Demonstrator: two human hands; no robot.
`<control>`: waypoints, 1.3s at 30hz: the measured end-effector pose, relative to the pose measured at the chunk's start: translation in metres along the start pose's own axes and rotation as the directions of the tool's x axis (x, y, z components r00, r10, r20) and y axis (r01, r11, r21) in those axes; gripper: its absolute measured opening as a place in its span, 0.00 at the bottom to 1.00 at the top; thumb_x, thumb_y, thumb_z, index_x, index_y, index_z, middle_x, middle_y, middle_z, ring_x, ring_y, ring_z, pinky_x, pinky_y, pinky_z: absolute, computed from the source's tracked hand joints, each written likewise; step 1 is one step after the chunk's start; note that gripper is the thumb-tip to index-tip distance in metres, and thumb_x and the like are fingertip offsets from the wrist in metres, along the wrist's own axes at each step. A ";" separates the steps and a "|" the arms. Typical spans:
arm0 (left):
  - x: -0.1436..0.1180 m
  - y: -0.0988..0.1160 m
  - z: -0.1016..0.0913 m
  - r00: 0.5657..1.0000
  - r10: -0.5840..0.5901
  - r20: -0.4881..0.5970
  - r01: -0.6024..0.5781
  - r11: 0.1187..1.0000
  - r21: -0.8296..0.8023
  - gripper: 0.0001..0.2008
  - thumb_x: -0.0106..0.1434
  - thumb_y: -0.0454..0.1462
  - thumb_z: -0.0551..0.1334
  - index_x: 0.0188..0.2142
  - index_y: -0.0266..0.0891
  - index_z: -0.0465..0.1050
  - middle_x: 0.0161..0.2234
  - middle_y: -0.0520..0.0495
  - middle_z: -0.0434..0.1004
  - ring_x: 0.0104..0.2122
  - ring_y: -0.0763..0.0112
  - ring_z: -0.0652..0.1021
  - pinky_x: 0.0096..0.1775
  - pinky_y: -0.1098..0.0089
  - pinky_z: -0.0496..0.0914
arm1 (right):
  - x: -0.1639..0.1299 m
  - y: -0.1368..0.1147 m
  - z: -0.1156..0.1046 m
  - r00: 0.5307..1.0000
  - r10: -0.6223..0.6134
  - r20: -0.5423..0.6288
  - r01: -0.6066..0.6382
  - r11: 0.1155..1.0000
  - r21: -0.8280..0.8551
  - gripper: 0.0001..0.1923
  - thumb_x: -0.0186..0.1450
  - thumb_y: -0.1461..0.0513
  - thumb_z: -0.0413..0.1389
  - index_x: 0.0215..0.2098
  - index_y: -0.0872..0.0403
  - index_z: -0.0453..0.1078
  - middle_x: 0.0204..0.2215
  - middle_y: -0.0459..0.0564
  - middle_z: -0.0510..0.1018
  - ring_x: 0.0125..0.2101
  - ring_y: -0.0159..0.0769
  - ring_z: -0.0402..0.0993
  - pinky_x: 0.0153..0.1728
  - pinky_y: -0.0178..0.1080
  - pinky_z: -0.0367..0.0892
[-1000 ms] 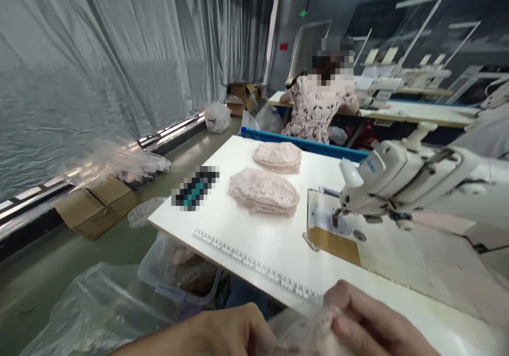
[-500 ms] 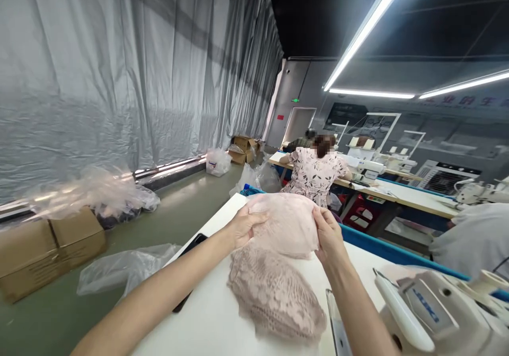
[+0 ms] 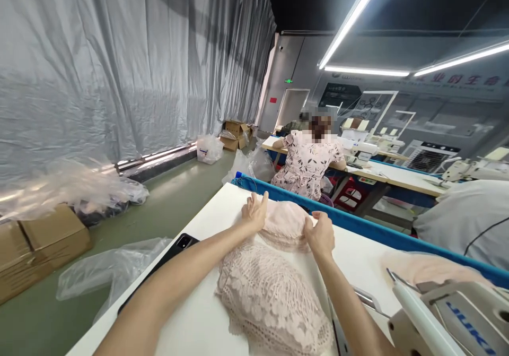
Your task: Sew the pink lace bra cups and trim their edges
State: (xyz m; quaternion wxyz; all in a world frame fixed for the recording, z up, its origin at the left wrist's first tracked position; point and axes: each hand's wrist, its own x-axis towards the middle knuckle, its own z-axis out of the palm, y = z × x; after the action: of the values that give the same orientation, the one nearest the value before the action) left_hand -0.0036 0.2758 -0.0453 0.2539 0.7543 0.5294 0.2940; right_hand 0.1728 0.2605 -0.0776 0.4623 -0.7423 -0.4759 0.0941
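— Both hands have come down since a moment ago: the pale pink lace stack (image 3: 284, 223) that was held up in the air now lies on the white worktable (image 3: 207, 228), at its far end.

— Are they gripping it?

— The left hand (image 3: 254, 214) rests on the stack's left edge, fingers spread and partly lifted, nothing clasped. The right hand (image 3: 319, 235) presses on the right edge with fingers curled; whether it pinches the lace, I cannot tell.

— And nearer?

— A second pile of pink crochet lace (image 3: 270, 297) lies just near of the first, between the forearms. A black phone (image 3: 165, 263) sits at the table's left edge, a white sewing machine (image 3: 449, 319) near right. A person in a floral dress (image 3: 306, 162) sits beyond.
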 end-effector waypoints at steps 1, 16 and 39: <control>-0.010 0.005 -0.004 0.998 0.053 0.020 -0.054 0.998 0.040 0.18 0.63 0.34 0.57 0.52 0.37 0.62 0.55 0.40 0.58 0.54 0.54 0.63 0.52 0.49 0.59 | -0.008 -0.003 -0.003 0.999 -0.045 0.019 0.045 0.999 -0.008 0.16 0.65 0.58 0.53 0.50 0.54 0.63 0.49 0.52 0.68 0.44 0.39 0.69 0.43 0.48 0.67; -0.171 0.045 0.008 0.836 0.430 0.340 -0.503 0.848 0.164 0.10 0.54 0.39 0.63 0.36 0.37 0.72 0.35 0.46 0.71 0.35 0.64 0.71 0.37 0.69 0.64 | -0.167 0.030 -0.119 0.779 -0.546 0.308 0.522 0.837 0.164 0.10 0.65 0.62 0.43 0.43 0.49 0.62 0.41 0.51 0.70 0.35 0.35 0.72 0.33 0.37 0.69; -0.149 0.045 0.000 0.941 0.213 0.261 -0.135 0.948 -0.288 0.06 0.53 0.30 0.55 0.20 0.35 0.64 0.24 0.53 0.66 0.26 0.76 0.66 0.29 0.75 0.58 | -0.165 0.021 -0.106 0.834 -0.481 0.270 0.403 0.866 0.296 0.09 0.66 0.55 0.46 0.36 0.48 0.64 0.26 0.42 0.68 0.22 0.30 0.64 0.25 0.33 0.61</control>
State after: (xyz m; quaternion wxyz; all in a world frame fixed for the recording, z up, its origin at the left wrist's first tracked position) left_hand -0.0137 0.1202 -0.0402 0.4004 0.7922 0.3729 0.2704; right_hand 0.1603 0.0635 -0.0845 0.4654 -0.5265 -0.6928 0.1621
